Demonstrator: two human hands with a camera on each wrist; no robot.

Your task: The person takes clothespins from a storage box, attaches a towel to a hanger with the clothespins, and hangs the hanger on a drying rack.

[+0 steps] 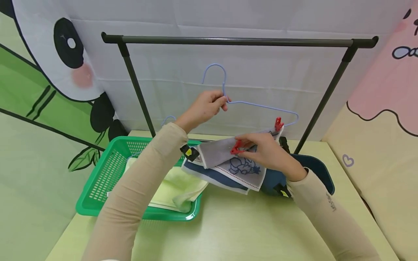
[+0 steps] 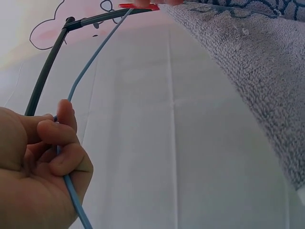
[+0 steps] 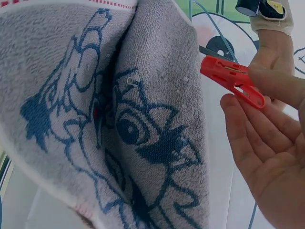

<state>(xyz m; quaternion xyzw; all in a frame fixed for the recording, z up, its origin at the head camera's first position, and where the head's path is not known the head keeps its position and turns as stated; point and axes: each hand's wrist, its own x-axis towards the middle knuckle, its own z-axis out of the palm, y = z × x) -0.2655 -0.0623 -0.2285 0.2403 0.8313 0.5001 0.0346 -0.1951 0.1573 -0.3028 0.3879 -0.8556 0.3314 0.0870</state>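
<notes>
My left hand (image 1: pixel 205 106) grips a light blue wire hanger (image 1: pixel 261 105) at the base of its hook, holding it up in front of a rack. From the hanger hangs a grey towel (image 1: pixel 213 150) with a blue cartoon print and white edging. One red clothespin (image 1: pixel 278 124) sits at the towel's corner by the hanger's right end. Between thumb and fingers, my right hand (image 1: pixel 269 150) pinches another red clothespin (image 3: pixel 233 78). In the right wrist view this pin stands beside the towel's edge. The towel drapes in folds, partly covered by the right hand in the head view.
A dark rack with a top bar (image 1: pixel 235 41) stands behind the hands. At the left, a green basket (image 1: pixel 86 203) contains a pale yellow towel (image 1: pixel 183 186) and another hanger. A dark blue container (image 1: pixel 318 170) is at the right on the table (image 1: pixel 228 228).
</notes>
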